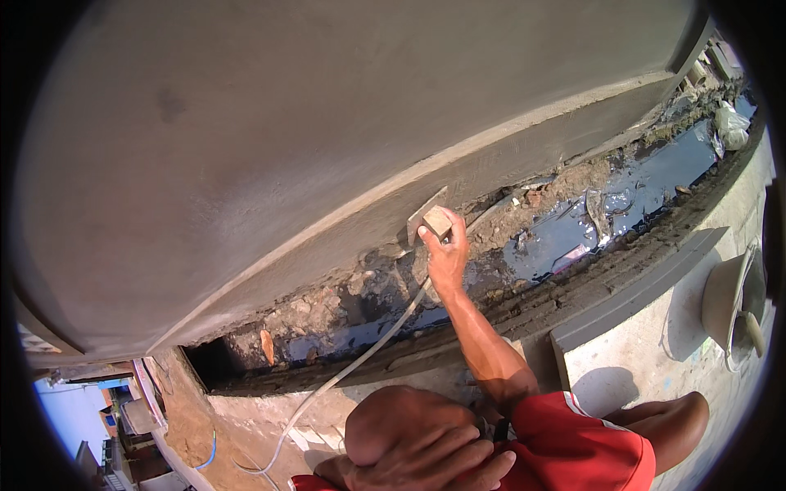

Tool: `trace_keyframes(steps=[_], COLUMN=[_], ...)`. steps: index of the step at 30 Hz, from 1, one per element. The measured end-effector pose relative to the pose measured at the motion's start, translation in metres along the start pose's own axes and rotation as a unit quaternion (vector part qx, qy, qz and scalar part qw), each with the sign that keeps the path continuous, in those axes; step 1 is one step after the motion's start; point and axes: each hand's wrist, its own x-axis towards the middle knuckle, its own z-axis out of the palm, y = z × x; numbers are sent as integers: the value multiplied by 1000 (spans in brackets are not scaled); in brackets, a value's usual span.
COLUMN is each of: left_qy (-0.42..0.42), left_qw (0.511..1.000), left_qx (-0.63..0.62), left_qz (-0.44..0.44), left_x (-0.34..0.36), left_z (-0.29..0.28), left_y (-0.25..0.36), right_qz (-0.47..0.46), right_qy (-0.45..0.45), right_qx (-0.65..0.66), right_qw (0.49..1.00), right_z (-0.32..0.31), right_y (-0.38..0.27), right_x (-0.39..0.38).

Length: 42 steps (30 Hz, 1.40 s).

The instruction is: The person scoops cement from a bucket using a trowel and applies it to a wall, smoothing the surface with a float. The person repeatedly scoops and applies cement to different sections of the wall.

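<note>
A plastering float (419, 214), with a thin grey plate and a chunky wooden handle, is gripped in my right hand (446, 250). Its plate lies against the low band of the grey plastered wall (508, 168), just under a pale ledge. My right arm stretches out over a drainage ditch (360, 334). At the lower edge, my left hand (426, 462) rests across my bent knee, holding nothing, its fingers stretched out and slightly apart.
Dark water (630, 196) and rubble fill the ditch, with a white plastic bag (731, 124) at its far right. A pale hose (352, 367) crosses it. On the right ledge sit a grey board (630, 286) and a bucket (720, 307) with a wooden-handled tool (752, 334).
</note>
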Motion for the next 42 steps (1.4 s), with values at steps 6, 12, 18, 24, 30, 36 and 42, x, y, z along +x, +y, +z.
trace_keyframes(steps=[6,12,18,24,30,36,42], left_qy=[-7,7,59,-11,17,8,0], left_qw=[1000,1000,997,1000,999,997,999], left_qx=[-28,25,52,4,39,71,48], left_qz=[-9,-17,-3,12,-3,8,13], left_x=[2,-13,-30,-15,-21,-25,-12], left_z=[-4,-8,3,-8,1,-1,-2], left_y=[-9,-4,-5,-7,-3,2,8], right_qz=[132,270,246,307,496,357,195], right_qy=[-269,-109,29,75,18,15,45], right_qx=[166,440,267,63,139,395,329], right_qw=[939,849,931,947,857,846,923], right_z=[54,15,80,120,68,-3,27], right_y=[13,-35,-55,50,91,58,-31], right_x=[-88,-67,-51,-70,-117,-46,4])
